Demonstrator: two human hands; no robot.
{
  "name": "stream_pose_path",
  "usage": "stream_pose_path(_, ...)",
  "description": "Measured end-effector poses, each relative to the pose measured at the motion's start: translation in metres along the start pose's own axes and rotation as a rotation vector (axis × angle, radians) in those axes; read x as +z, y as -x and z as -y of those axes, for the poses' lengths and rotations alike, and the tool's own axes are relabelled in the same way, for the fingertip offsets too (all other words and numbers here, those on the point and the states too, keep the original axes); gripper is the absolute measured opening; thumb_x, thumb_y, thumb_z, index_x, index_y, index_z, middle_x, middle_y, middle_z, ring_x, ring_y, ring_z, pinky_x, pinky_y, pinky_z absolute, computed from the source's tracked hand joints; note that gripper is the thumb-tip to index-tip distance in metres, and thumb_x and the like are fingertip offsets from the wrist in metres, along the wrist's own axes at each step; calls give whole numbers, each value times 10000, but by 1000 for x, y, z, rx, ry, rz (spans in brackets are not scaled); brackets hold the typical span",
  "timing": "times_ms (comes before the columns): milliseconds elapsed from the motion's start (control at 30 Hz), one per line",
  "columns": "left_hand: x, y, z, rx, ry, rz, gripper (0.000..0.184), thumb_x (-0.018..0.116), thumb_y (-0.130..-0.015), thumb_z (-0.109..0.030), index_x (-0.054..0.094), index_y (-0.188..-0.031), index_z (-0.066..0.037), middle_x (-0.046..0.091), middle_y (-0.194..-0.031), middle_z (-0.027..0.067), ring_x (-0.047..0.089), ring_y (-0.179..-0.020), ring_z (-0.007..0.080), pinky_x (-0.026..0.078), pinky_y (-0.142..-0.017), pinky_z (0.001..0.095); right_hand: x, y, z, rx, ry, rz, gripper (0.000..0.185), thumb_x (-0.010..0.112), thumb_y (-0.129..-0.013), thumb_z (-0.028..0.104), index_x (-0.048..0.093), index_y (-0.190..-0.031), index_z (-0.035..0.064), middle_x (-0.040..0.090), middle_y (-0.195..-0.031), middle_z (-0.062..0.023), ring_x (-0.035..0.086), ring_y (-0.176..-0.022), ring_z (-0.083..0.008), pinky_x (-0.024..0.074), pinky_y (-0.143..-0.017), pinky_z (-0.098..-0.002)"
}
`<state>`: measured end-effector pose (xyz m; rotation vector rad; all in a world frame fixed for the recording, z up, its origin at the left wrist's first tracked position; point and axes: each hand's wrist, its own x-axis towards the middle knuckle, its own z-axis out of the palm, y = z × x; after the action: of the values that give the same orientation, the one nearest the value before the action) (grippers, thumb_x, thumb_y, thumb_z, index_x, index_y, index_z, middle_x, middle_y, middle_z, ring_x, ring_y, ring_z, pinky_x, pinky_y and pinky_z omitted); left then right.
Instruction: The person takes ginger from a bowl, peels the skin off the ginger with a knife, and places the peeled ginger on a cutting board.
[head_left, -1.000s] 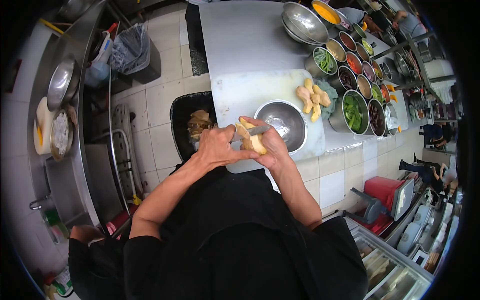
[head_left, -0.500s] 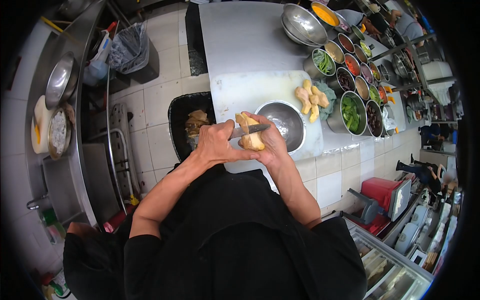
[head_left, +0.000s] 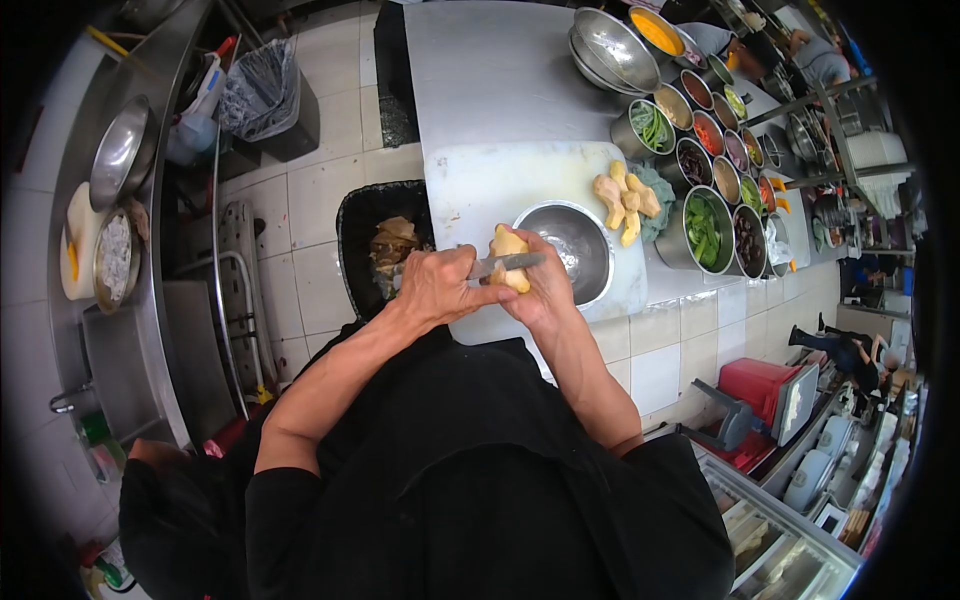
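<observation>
My right hand is closed around a piece of ginger root, pale yellow where peeled. My left hand grips a knife, its blade lying across the ginger and pointing right; the handle is mostly hidden in the fist. The left thumb reaches toward the ginger's lower end. Just behind my right hand a metal bowl stands on a white cutting board. More ginger pieces are piled at the board's right side, beside a green cloth.
A black-lined bin holding brown peelings stands left of the board. Several metal containers of cut vegetables crowd the counter's right side. Stacked metal bowls sit at the back. Another bin is on the tiled floor.
The ginger has been turned in my right hand and sits slightly further right. The knife blade has shifted a little over it.
</observation>
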<state>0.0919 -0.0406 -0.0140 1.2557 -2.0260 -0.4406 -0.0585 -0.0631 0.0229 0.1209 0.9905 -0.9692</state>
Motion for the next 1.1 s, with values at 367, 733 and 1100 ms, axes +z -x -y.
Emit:
stream_pose_path(367, 8, 9, -2, -30, -3, 63, 697, 531, -814, -672, 434, -545, -37, 439, -452, 109, 482, -384, 278, 379, -367, 373, -5, -6, -4, -38, -35, -60, 99, 531, -913, 147, 500, -909, 53, 509, -769, -55, 530, -658, -196, 468, -546, -346)
stream_pose_path(733, 19, 34, -10, -476, 355, 40, 619, 463, -946, -503, 505, -576, -9, 457, -457, 96, 482, -431, 245, 398, -466, 371, -9, -13, 8, -9, -60, 179, 245, 551, -899, 239, 545, -1004, 17, 600, -886, -113, 576, -740, -216, 500, -614, -349)
stream_pose_path(1100, -9, 32, 16, -1002, 445, 93, 746, 378, -927, -612, 530, -585, 32, 477, -485, 116, 510, -516, 230, 417, -562, 381, -9, 0, 11, 70, 17, 362, 346, 595, -893, 319, 554, -1045, 11, 586, -874, -95, 575, -749, -179, 496, -619, -273)
